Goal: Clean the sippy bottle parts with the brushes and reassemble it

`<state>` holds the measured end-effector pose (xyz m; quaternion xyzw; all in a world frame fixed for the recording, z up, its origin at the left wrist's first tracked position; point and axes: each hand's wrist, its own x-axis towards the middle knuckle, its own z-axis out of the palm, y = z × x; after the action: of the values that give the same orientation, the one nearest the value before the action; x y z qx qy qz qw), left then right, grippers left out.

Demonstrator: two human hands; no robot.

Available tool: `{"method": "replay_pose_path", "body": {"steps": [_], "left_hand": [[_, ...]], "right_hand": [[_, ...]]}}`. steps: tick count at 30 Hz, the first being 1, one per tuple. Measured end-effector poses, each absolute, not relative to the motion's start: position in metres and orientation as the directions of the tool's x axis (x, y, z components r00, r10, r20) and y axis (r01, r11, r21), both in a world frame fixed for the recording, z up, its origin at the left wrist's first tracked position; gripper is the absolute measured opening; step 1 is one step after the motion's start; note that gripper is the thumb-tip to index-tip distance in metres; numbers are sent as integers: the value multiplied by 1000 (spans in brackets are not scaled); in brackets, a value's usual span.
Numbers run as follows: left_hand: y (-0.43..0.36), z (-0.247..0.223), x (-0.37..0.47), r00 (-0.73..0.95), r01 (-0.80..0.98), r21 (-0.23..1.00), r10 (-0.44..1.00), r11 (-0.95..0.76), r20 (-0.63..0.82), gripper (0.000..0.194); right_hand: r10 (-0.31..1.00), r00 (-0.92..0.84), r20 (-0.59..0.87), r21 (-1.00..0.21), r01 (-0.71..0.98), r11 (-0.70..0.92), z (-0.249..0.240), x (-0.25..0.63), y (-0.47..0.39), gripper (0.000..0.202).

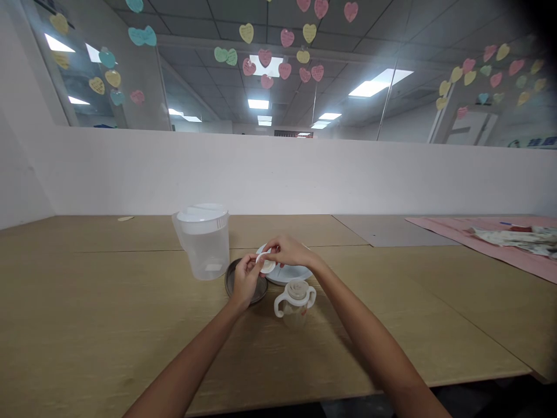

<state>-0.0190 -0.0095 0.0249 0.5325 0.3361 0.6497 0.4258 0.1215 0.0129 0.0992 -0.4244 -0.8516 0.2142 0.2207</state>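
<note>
Both my hands hold a small white round lid above the table; its centre looks cream-coloured. My left hand pinches its left edge, and the fingers of my right hand close on its upper right side. Just in front of my hands stands a clear baby bottle with two white handles, upright. Under my left hand lies a round dark metal tray, partly covered by the hand. A pale plate sits behind the bottle, partly hidden by my right hand.
A translucent plastic pitcher with a lid stands left of the tray. A thin flat light piece lies near the wall. On the right a pink cloth carries patterned fabric and a blue pen, beside a grey mat.
</note>
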Motion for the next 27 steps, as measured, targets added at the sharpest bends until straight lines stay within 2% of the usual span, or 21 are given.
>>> {"method": "replay_pose_path", "body": {"steps": [15, 19, 23, 27], "left_hand": [[-7, 22, -20, -107, -126, 896, 904, -426, 415, 18], [-7, 24, -20, -138, -155, 888, 899, -434, 416, 22], [-7, 27, -21, -211, -168, 866, 876, -471, 435, 22], [-8, 26, -21, -233, -161, 860, 866, -484, 443, 20]], "right_hand": [[811, -512, 285, -452, 674, 584, 99, 116, 7, 23], [818, -487, 307, -492, 654, 575, 98, 114, 7, 25], [780, -550, 299, -567, 555, 609, 96, 113, 8, 27], [772, -528, 355, -550, 550, 629, 92, 109, 11, 22]]}}
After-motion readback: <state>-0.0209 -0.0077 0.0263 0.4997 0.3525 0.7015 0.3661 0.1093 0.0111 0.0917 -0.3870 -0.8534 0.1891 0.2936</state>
